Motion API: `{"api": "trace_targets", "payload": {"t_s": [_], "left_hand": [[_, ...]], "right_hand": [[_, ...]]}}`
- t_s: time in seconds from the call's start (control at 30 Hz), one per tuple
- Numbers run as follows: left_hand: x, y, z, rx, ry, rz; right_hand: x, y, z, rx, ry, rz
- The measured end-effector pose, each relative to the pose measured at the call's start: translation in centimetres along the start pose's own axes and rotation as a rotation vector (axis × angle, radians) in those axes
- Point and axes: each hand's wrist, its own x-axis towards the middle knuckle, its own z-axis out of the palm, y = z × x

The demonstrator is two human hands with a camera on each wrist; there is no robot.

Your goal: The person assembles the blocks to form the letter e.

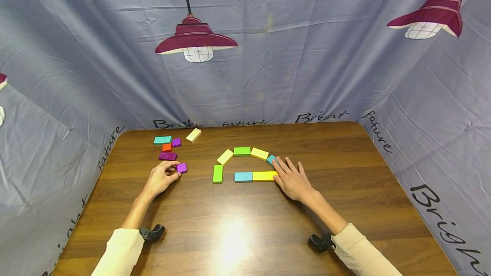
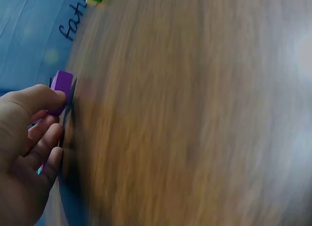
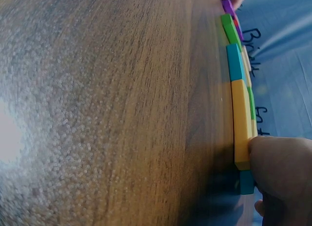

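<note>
My left hand pinches a small purple block between thumb and fingers, left of the arch of blocks. The left wrist view shows that block under the thumb tip. My right hand lies with fingers spread at the right end of the arch. Its thumb is at the end of a long yellow block, its fingertips beside a small blue block that they partly cover. A blue block adjoins the yellow one. Two green blocks and two pale yellow blocks form the rest of the arch.
Left of the arch lie a teal block, a red block, a purple block, a dark purple block and a cream block. The wooden table ends at a printed curtain behind and beside it.
</note>
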Motion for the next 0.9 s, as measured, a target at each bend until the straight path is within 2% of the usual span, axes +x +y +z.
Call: {"api": "trace_targets", "payload": {"t_s": [0.33,0.57,0.9], "left_hand": [[1.1,3.4,2.5,-0.095,-0.002,0.076],[1.7,6.2,4.4,-0.148,-0.041,0.133],[1.8,7.9,6.9,-0.15,-0.103,0.203]], "right_hand": [[0.0,0.0,0.0,0.01,-0.001,0.0],[-0.1,0.1,0.0,0.002,0.001,0.004],[-0.1,0.1,0.0,-0.005,-0.005,0.008]]}}
